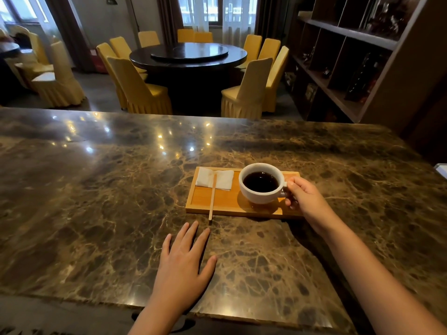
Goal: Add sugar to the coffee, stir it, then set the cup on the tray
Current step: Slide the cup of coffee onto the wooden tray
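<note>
My right hand (305, 199) pinches the handle of the white cup (262, 183), thumb on top, fingers curled beneath it. The cup sits over the right half of the wooden tray (225, 205), its shadow on the wood just below; I cannot tell whether the base is fully down or a hair above it. The coffee (260, 182) lies dark and fairly high, so I judge the job now is to lower the cup level and let go only when I feel its weight rest, opening my fingers sideways so I don't tug the handle. My left hand (184, 261) lies flat and empty on the marble counter (96, 189), fingers spread, just short of the stirring stick (212, 198), which leans over the tray's near edge with its top on the white napkin (215, 179).
</note>
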A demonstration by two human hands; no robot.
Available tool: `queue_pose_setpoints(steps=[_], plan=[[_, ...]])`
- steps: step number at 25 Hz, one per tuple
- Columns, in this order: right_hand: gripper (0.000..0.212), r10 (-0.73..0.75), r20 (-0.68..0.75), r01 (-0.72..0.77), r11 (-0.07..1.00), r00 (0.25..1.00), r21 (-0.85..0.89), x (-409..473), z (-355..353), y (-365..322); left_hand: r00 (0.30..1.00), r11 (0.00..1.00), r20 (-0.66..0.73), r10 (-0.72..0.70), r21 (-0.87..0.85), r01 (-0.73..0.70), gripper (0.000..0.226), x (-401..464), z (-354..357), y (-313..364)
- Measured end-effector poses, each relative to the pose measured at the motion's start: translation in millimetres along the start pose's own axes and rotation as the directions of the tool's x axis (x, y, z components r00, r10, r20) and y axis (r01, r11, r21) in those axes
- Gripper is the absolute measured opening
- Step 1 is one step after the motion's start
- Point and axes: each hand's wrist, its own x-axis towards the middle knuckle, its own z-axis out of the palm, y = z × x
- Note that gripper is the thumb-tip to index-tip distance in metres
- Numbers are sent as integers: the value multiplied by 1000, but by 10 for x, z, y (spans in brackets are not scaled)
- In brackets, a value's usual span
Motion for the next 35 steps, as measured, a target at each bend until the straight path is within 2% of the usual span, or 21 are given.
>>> queue_pose_setpoints(steps=[8, 13, 18, 28, 35], plan=[[29, 38, 8, -38, 999, 999, -6, 20, 25, 64, 1000, 1000, 1, -1, -6, 1, 58, 3, 1, -3], [27, 103, -107, -110, 992, 989, -56, 32, 40, 51, 1000, 1000, 13, 0, -2, 0, 58, 9, -17, 8], [22, 109, -204, -129, 987, 973, -91, 87, 101, 14, 1000, 1000, 30, -6, 5, 6, 59, 10, -36, 16], [25, 113, -242, -146, 981, 964, -127, 301, 140, 2, 1000, 1000, 14, -3, 11, 3, 58, 19, -19, 28], [15, 135, -258, -162, 983, 957, -86, 276, 147, 9, 999, 1000, 42, -18, 1, 18, 58, 14, -47, 38]])
